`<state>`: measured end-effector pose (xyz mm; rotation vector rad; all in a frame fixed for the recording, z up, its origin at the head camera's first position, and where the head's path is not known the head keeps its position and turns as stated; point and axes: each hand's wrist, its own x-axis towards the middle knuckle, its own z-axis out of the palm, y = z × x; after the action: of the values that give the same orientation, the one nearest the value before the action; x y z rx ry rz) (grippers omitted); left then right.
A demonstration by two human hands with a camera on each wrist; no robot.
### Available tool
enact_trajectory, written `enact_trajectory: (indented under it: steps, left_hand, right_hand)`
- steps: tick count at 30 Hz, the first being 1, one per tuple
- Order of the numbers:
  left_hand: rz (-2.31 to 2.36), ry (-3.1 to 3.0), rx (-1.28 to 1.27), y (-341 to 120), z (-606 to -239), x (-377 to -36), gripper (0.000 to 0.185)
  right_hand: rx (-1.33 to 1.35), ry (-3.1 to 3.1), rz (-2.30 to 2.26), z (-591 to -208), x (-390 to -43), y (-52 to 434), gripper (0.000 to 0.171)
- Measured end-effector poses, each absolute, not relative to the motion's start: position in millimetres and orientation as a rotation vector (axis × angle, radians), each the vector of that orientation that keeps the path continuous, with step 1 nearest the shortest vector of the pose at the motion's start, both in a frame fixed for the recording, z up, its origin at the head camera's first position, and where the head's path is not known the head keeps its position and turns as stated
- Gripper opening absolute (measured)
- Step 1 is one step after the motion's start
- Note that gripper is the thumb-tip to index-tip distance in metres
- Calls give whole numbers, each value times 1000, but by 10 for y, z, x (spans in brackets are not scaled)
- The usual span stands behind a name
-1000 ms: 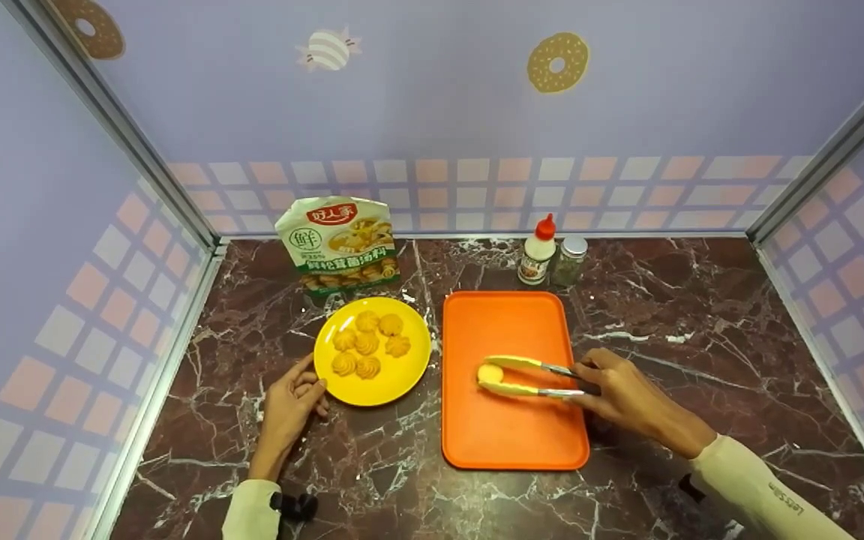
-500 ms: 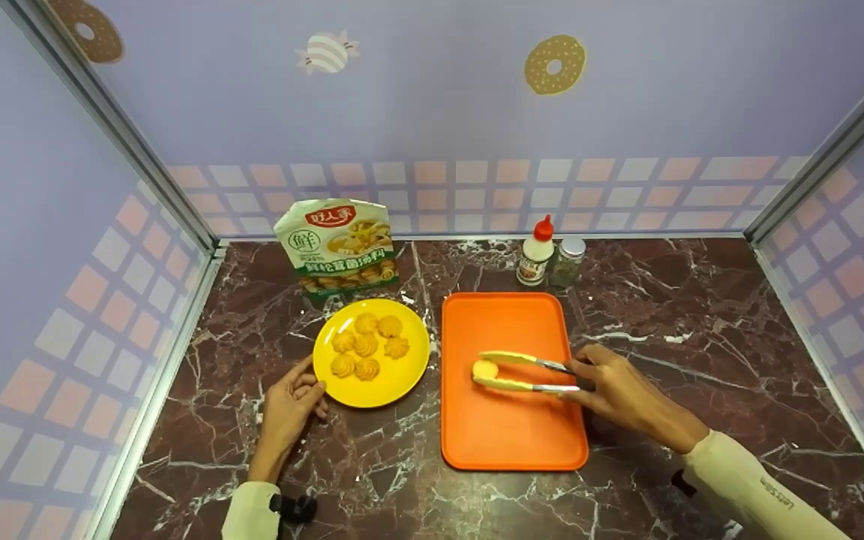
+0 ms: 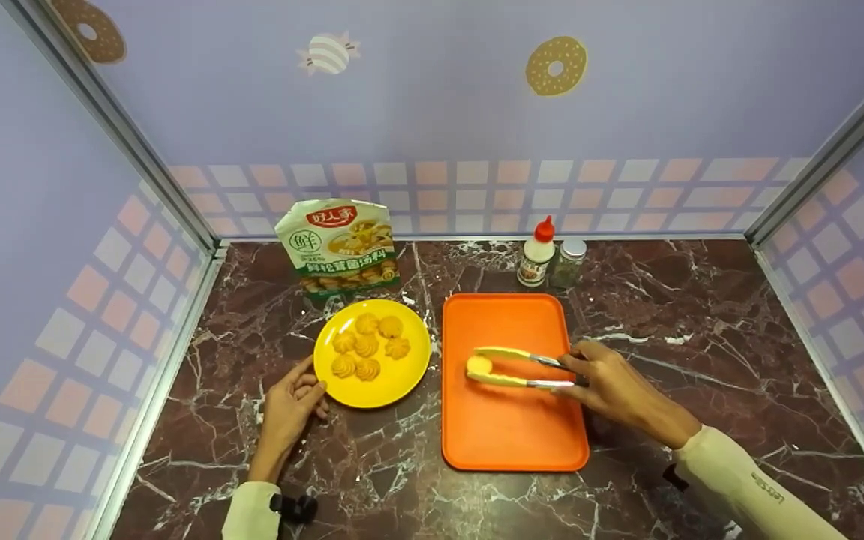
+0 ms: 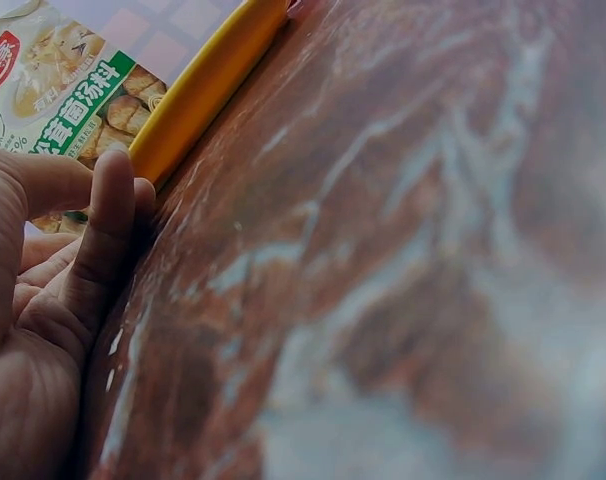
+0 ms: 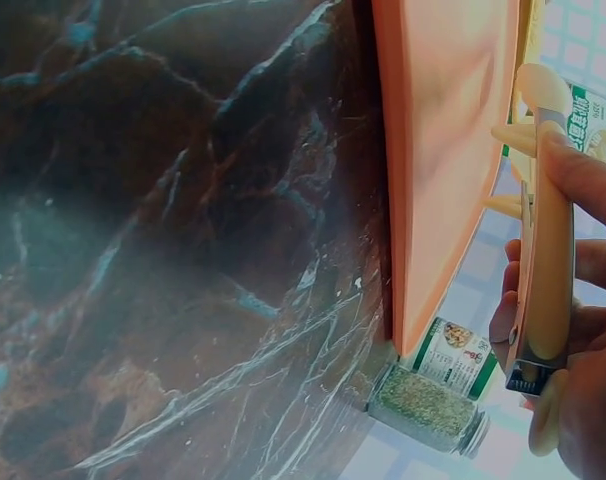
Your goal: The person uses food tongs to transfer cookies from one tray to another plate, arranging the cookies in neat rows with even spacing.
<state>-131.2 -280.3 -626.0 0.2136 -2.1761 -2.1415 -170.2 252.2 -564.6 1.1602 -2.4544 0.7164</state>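
Note:
In the head view my left hand [image 3: 291, 409] is at the near left rim of a yellow plate [image 3: 394, 386], pinching its edge between thumb and fingers. On that plate lie several swirled butter cookies [image 3: 366, 345]. My right hand [image 3: 616, 386] grips yellow-tipped metal tongs [image 3: 548, 384] above an orange tray [image 3: 511, 442]. Between the tong tips is a small, round, pale yellow cookie [image 3: 479, 365]. The right wrist view shows the tongs [image 5: 548, 260] from the side, with the thumb along them. Fingers behind the plate [image 4: 198, 90] are partly hidden in the left wrist view.
A green and white food pouch [image 3: 342, 247] stands behind the plate. Behind the tray are a red-capped squeeze bottle [image 3: 535, 259] and a silver-lidded spice jar [image 3: 568, 264]. Patterned walls bound the dark marbled tabletop [image 3: 372, 480] on the back, left and right.
My right hand has moved left and slightly away over the tray, carrying the tongs and the cookie between their tips. The left hand and plate keep their places.

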Motion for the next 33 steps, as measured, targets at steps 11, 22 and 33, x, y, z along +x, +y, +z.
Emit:
enact_trajectory:
  steps: [11, 22, 33]
  left_hand:
    - [-2138, -2167, 206, -2808, -6275, -1308, 59]
    - [-2139, -2179, 202, -2810, -6264, -1326, 60]
    - [-2140, -2170, 210, -2807, -6277, -1313, 60]
  right_hand:
    - [1165, -2488, 722, -5612, -1722, 2437, 36]
    - [1198, -2496, 683, -5592, -1796, 2302, 37]
    - [1219, -2534, 688, -5575, -1830, 2123, 37]
